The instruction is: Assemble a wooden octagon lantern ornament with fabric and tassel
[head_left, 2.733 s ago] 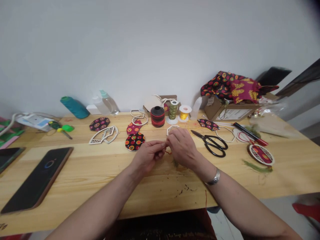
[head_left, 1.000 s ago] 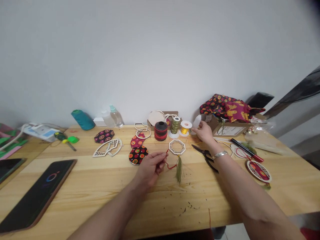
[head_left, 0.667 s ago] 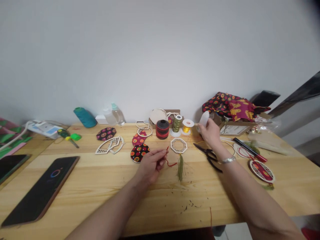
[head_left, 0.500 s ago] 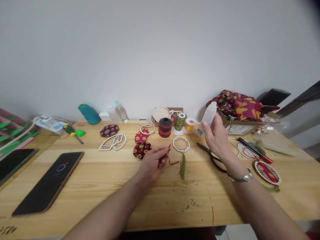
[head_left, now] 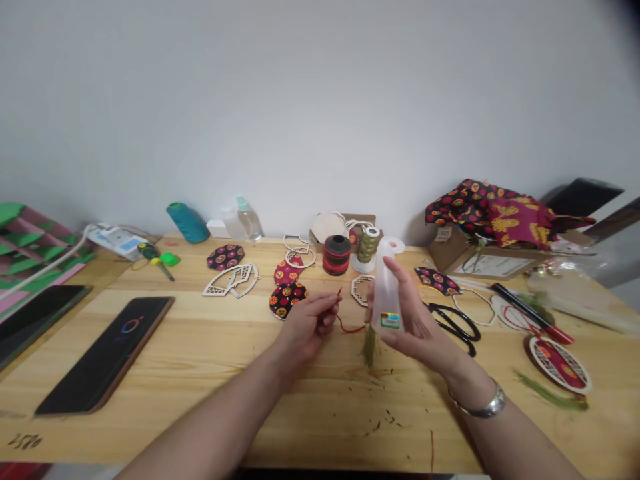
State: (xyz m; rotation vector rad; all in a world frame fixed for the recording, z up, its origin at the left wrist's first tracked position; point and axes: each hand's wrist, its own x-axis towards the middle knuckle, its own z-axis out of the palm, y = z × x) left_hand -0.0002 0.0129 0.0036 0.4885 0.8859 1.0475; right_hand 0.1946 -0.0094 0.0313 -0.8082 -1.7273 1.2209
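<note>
Between the fingertips of my left hand (head_left: pixel 311 321) is a red cord (head_left: pixel 353 329), pinched near one end, its tail curving right over the table. My right hand (head_left: pixel 417 327) is wrapped round a translucent white plastic bottle (head_left: pixel 386 293) with a small label low on its side. The bottle partly hides a pale octagonal wooden frame (head_left: pixel 359 291) and a green tassel (head_left: pixel 370 347). Just left of my left hand lies a black patterned fabric piece (head_left: pixel 287 300). Black-handled scissors (head_left: pixel 457 321) rest to the right of my right hand.
Spools of red-and-black cord (head_left: pixel 337 255) and green thread (head_left: pixel 369 248) stand at the back. A cardboard box (head_left: pixel 480 259) with patterned cloth sits back right. A phone (head_left: pixel 107 353) lies left. An oval ornament (head_left: pixel 560 363) and a red-and-black marker (head_left: pixel 533 313) lie right.
My right hand has brought the bottle left and down, closer to my left hand, in front of the octagonal frame. My left hand still pinches the red cord. The view has shifted slightly.
</note>
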